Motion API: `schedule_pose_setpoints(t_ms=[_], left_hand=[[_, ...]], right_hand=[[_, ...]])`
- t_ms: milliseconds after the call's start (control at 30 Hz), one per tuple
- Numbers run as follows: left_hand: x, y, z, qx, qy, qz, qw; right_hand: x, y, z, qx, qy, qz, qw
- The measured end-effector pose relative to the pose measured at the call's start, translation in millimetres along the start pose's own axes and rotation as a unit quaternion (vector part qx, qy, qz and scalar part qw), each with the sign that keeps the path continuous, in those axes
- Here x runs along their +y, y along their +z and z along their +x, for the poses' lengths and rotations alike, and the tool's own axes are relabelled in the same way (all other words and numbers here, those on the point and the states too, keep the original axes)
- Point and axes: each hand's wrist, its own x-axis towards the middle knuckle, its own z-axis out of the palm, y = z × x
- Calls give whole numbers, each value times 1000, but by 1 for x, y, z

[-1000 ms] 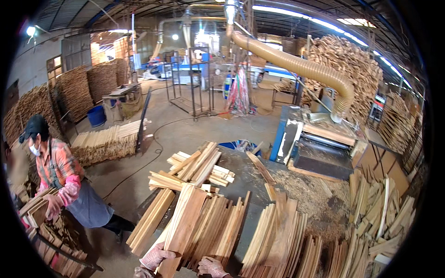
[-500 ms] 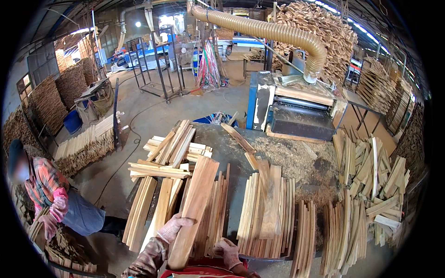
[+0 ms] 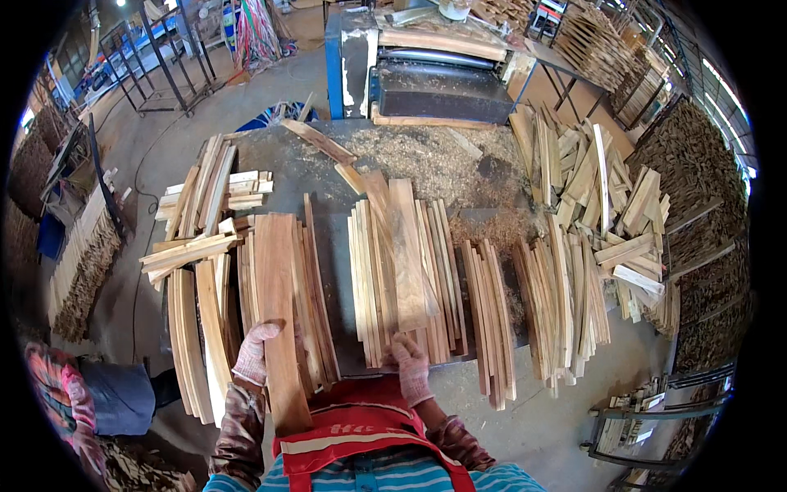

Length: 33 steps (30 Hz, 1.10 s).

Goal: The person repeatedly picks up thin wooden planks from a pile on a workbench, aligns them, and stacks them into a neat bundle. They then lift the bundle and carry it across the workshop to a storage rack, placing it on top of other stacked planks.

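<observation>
Currently, left hand [image 3: 257, 354] gripping brown board [image 3: 277, 287] by left edge; long axis running forward from red apron [image 3: 352, 443] over narrow strips [image 3: 310, 307]; face showing smooth, reddish; left forearm [image 3: 240, 430] reaching forward; right hand [image 3: 410, 369] curling at near end of pale plank [image 3: 403, 254], cannot tell whether gripping.
</observation>
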Motion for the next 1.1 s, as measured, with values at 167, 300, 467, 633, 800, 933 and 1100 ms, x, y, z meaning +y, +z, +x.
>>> schedule_pose_setpoints(t_ms=[167,300,467,633,800,933,1100], left_hand=[[2,22,2,9,-17,-33,999],[4,50,6,42,-7,-17,999],[-10,46,49,34,39,95,994],[-18,75,68,59,41,165,984],[-36,49,106,76,34,202,976],[-32,82,110,157,29,242,957],[-62,36,172,164,25,267,949]], right_hand=[[-27,-45,60,11,-117,-196,974],[-63,-26,96,12,-189,-436,880],[-73,23,153,69,-213,-634,740],[-75,37,172,65,-213,-728,649],[-88,31,182,41,-220,-705,673],[-121,24,188,-6,-123,-623,772],[-123,-45,204,-159,-96,-113,976]])
